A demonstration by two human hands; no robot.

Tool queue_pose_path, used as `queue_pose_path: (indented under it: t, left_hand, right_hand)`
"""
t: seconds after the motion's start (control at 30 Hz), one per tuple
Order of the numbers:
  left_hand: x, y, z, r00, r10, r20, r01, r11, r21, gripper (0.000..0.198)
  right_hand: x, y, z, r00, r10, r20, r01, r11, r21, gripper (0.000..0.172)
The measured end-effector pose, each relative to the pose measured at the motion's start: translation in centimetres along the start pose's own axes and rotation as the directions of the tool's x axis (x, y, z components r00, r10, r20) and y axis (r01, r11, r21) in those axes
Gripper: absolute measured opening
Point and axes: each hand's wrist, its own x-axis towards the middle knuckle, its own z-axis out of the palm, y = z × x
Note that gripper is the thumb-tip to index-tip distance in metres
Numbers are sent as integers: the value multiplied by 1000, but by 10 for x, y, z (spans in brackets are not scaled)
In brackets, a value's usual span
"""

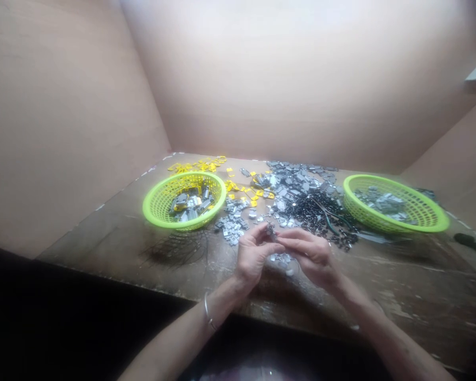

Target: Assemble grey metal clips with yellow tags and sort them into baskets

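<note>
Both hands meet above the front of the table, fingertips together. My left hand (253, 255) is closed in a pinch on a small grey metal part (271, 230) that pokes up between thumb and forefinger. My right hand (311, 254) is also closed, its fingertips pressed at the same part from the right; they hide most of it. Exactly what the part is, I cannot make out. Under the hands lie loose small silvery pieces (281, 260). Just beyond is a heap of small black pieces (311, 214), with grey flat metal pieces (297, 177) behind it.
A green plastic basket (150, 217) at the left holds grey and yellow parts. Another green basket (432, 225) at the right contains silvery pieces. Yellow pieces (198, 165) lie toward the back of the worn wooden table (384, 280). Board walls (262, 106) enclose it. A dark-handled tool (466, 241) rests far right.
</note>
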Motion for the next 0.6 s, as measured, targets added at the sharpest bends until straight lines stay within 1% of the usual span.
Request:
queue_pose_path:
  t: [0.13,0.23,0.37,0.6]
  left_hand:
    - [-2,5,-2,997,-38,67,39,999,-24,33]
    - [-3,8,-3,991,-80,103,85,995,-48,28]
    - [-2,6,-5,990,-102,102,109,992,-64,23]
    - [-1,2,-6,991,-119,53,123,989,-81,25]
  right_hand:
    - [3,1,-2,1000,-25,18,26,998,-50,23]
    - [4,0,-3,999,-19,26,20,998,-62,21]
    - [7,-2,-4,999,18,46,-17,999,-35,20]
    - [13,-2,-5,988,125,88,-128,991,25,20]
